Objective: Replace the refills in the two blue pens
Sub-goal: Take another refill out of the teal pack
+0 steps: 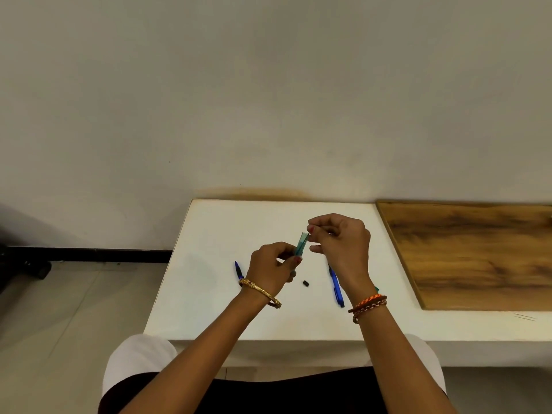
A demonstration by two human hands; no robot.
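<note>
We cannot tell what the right hand (339, 243) pinches; the left wrist hides part of the dark blue pen (238, 270), and the frame cuts the wooden board (478, 252).

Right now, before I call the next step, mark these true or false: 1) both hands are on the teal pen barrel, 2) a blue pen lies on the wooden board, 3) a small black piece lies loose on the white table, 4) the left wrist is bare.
1) True: the left hand and right hand hold the teal pen barrel.
2) False: the blue pen lies on the white table, not the wooden board.
3) True: the small black piece lies loose.
4) False: it wears a gold bangle.
</note>
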